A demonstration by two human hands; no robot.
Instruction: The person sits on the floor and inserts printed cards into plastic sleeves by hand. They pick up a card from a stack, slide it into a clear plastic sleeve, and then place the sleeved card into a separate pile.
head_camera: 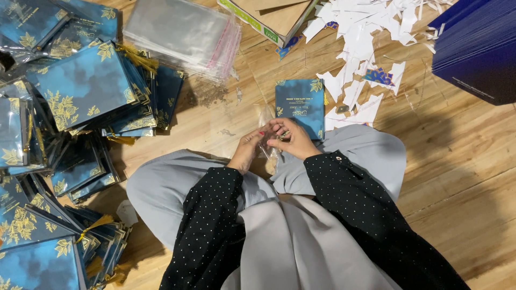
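Both hands, the left hand (246, 152) and the right hand (290, 140), pinch a small clear bag (267, 147) over her lap, just near the blue card (300, 106) on the floor; I'd hold its mouth taut and steady.

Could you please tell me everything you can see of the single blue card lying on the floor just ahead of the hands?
The blue card is a flat rectangle, apparently paper, teal-blue with gold leaf prints at its corners and gold lettering in the middle. It lies face up on the wooden floor, beside white paper scraps. The right hand overlaps its near edge.
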